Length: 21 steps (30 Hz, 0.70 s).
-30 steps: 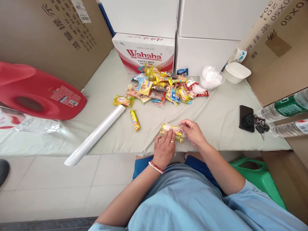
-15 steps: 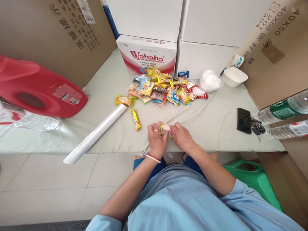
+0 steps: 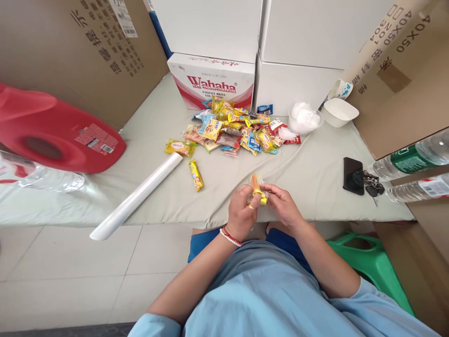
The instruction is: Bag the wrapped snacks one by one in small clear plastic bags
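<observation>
Close to the front edge of the cloth-covered table, my left hand [image 3: 242, 213] is closed around a small yellow-and-orange snack packet [image 3: 257, 185]. Clear plastic film surrounds the packet, and its lower part is partly behind my fingers. My right hand [image 3: 285, 204] pinches the right side of that film between thumb and fingers. A yellow snack bar [image 3: 195, 175] lies to the left of my hands. Beyond them is a heap of wrapped snacks [image 3: 229, 138] in yellow, blue and red. Left of the bar rests a white roll of plastic film [image 3: 140, 194].
A Wahaha carton [image 3: 213, 79] and white boxes stand behind the heap. A red jug [image 3: 59, 133] is at left. On the right are a tub with white plastic bags [image 3: 304, 119], a white bowl [image 3: 339, 113], a phone [image 3: 353, 176], keys [image 3: 373, 183] and bottles [image 3: 417, 159].
Both hands have shifted slightly right. The packet, flat near the table between my fingers before, is now tilted up, showing its orange and yellow side. The heap is unchanged.
</observation>
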Motion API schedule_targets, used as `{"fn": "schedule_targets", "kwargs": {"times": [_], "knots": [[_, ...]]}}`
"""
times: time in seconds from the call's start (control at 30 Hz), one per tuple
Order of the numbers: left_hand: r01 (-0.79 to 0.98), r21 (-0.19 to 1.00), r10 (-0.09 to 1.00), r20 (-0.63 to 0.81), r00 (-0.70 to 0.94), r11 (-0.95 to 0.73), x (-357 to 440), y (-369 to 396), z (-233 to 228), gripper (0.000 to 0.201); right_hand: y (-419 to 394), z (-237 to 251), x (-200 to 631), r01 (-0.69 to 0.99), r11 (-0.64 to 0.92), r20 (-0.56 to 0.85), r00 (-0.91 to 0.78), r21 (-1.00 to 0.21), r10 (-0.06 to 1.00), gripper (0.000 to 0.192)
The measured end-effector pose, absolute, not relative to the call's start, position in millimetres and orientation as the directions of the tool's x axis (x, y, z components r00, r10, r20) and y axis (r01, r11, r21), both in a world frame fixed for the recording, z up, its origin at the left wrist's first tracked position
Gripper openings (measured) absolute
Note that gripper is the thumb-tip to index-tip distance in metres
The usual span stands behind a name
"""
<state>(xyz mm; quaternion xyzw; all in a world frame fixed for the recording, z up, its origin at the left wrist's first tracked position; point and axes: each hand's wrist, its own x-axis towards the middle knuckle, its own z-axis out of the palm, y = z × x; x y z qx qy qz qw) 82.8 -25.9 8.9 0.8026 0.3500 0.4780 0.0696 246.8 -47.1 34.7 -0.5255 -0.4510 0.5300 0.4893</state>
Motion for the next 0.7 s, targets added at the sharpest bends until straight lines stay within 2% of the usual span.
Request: {"fn": "schedule_targets", "kwargs": {"times": [0.07, 0.13, 0.2, 0.27, 0.37, 0.43, 0.47, 0.53, 0.6, 0.63, 0.7], "knots": [[0.432, 0.345, 0.526, 0.737, 0.425, -0.833, 90.7, -28.9, 7.0, 0.035, -51.7, 33.3, 251.3, -0.293, -0.205, -0.214, -0.001, -0.934, 0.977, 0.032], [0.347, 0.359, 0.498, 0.674, 0.545, -0.867, 94.5, -31.4, 4.9, 0.042, -53.2, 32.4, 255.9, -0.407, -0.287, -0.282, -0.074, -0.867, 0.957, 0.037], [0.232, 0.473, 0.502, 0.594, 0.628, -0.850, 94.3, -34.1, 5.3, 0.053, -52.9, 31.5, 260.7, -0.424, -0.364, -0.342, -0.131, -0.829, 0.931, 0.039], [0.094, 0.645, 0.542, 0.544, 0.640, -0.758, 92.4, -36.3, 9.3, 0.063, -52.7, 30.0, 264.6, -0.421, -0.402, -0.381, -0.137, -0.813, 0.914, 0.041], [-0.101, 0.860, 0.696, 0.468, 0.545, -0.500, 88.6, -35.5, 20.0, 0.054, -52.9, 26.5, 269.0, -0.397, -0.407, -0.392, -0.123, -0.823, 0.912, 0.048], [-0.146, 0.917, 0.806, 0.397, 0.439, -0.372, 82.0, -31.8, 26.2, 0.045, -48.8, 25.0, 276.8, -0.359, -0.391, -0.373, -0.121, -0.847, 0.920, 0.049], [-0.113, 0.924, 0.847, 0.380, 0.371, -0.365, 75.8, -29.3, 27.7, 0.042, -43.6, 25.4, 285.3, -0.330, -0.366, -0.354, -0.099, -0.870, 0.930, 0.048], [0.103, 0.906, 0.896, 0.379, 0.231, -0.410, 56.8, -23.8, 26.1, 0.039, -24.6, 30.6, 316.2, -0.242, -0.267, -0.281, 0.024, -0.933, 0.960, 0.046], [0.441, 0.782, 0.896, 0.414, 0.162, -0.441, 31.0, -19.8, 17.9, 0.037, 7.0, 42.7, 368.3, -0.090, -0.121, -0.140, 0.250, -0.989, 0.958, 0.045], [0.571, 0.694, 0.889, 0.427, 0.165, -0.440, 17.7, -18.7, 11.8, 0.038, 27.3, 50.8, 401.2, 0.013, -0.059, -0.050, 0.376, -0.998, 0.925, 0.045], [0.708, 0.545, 0.874, 0.433, 0.222, -0.450, -5.9, -18.9, -3.3, 0.039, 74.5, 67.8, 474.7, 0.262, -0.034, 0.129, 0.579, -0.964, 0.805, 0.044]]}}
